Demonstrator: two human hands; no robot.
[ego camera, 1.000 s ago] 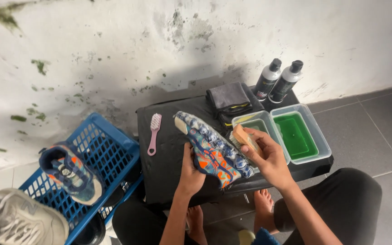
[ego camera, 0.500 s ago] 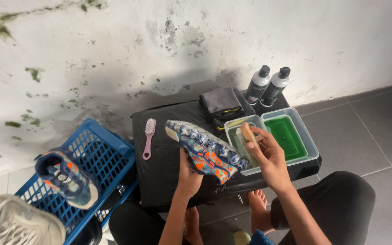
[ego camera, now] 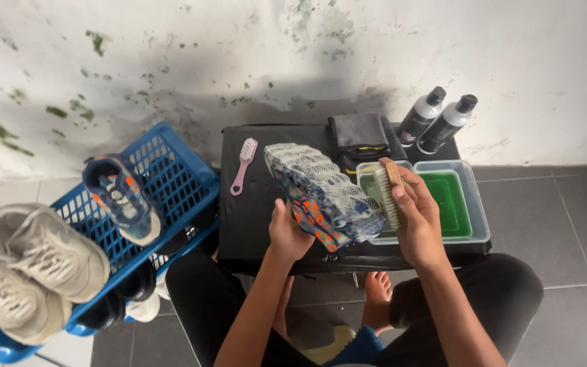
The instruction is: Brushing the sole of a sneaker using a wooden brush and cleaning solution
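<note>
My left hand grips a colourful blue and orange sneaker from below, with its patterned sole turned up over a black table. My right hand holds a wooden scrub brush, bristles facing the sneaker's side and touching it. Both hands are over the table's front half, next to a clear tray.
A clear tray of green liquid sits at the table's right. Two black and white bottles, a folded dark cloth and a pink brush lie behind. A blue crate at left holds a matching sneaker and grey shoes.
The sneaker has been turned so its sole faces up more. My right hand brought the brush up against the shoe's right side.
</note>
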